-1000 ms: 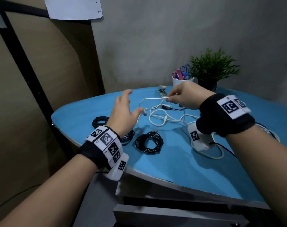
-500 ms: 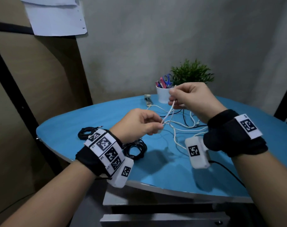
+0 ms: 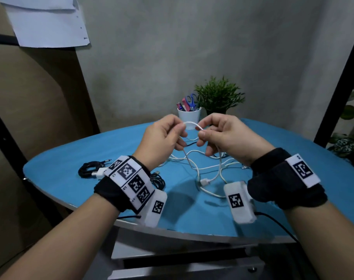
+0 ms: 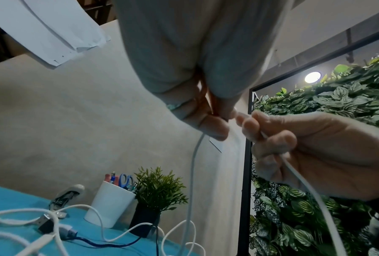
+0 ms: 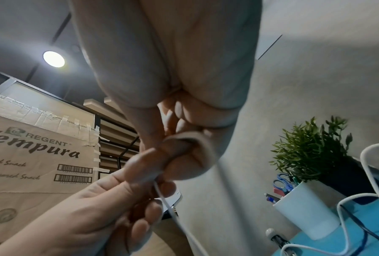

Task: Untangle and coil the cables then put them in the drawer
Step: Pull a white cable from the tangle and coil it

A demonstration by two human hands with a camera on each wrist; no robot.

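Both hands raised over the blue table (image 3: 75, 158), close together. Left hand (image 3: 162, 136) and right hand (image 3: 224, 132) each pinching the white cable (image 3: 191, 124) between thumb and fingers; short arc of it bridging the two grips, the rest hanging in two strands to a loose tangle on the tabletop below, white USB plug (image 3: 205, 181) at the near end. Black coiled cable (image 3: 89, 170) lying left, partly behind the left wristband; a second dark coil mostly hidden there. Drawer cut off at bottom edge. Compared with half a second ago: hands higher and nearer each other, cable lifted.
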